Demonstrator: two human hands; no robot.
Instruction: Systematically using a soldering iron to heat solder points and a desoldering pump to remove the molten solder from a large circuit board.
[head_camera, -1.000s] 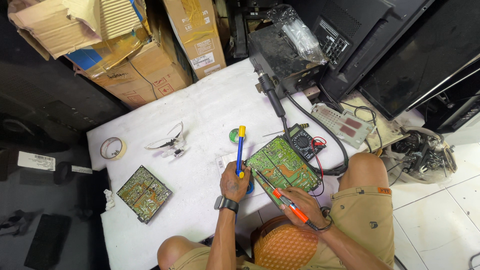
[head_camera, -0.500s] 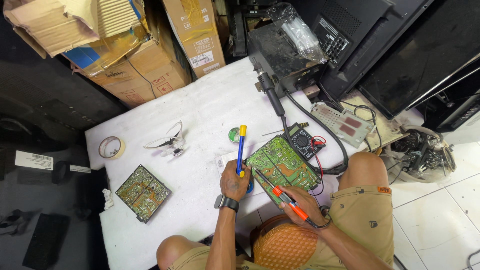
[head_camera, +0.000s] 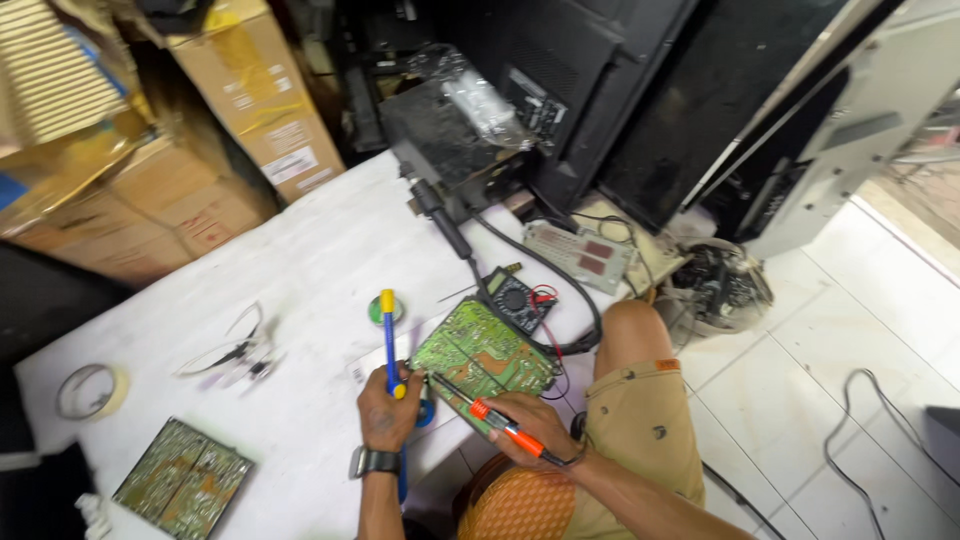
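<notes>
Hands sit as they did half a second ago, but the view has swung right and tilted: more white floor tile and the grey cabinet at the right edge now show, while the cardboard boxes crowd the upper left corner. The left hand is closed around a blue desoldering pump with yellow ends, held upright with its lower tip at the near left corner of the green circuit board. The right hand grips an orange-handled soldering iron, whose dark tip reaches the same corner of the board. That board lies tilted on the white table, near the front edge, just above the person's knee in tan shorts.

Packages: a tall brown cardboard box stands at the back left, carrying a white rectangular label low on its face and smaller pale stickers above it. Lower brown cartons lean beside it, one with reddish printing, too blurred to make out. A second circuit board lies at the table's near left corner, a roll of tape beyond it. A black multimeter rests just behind the green board.
</notes>
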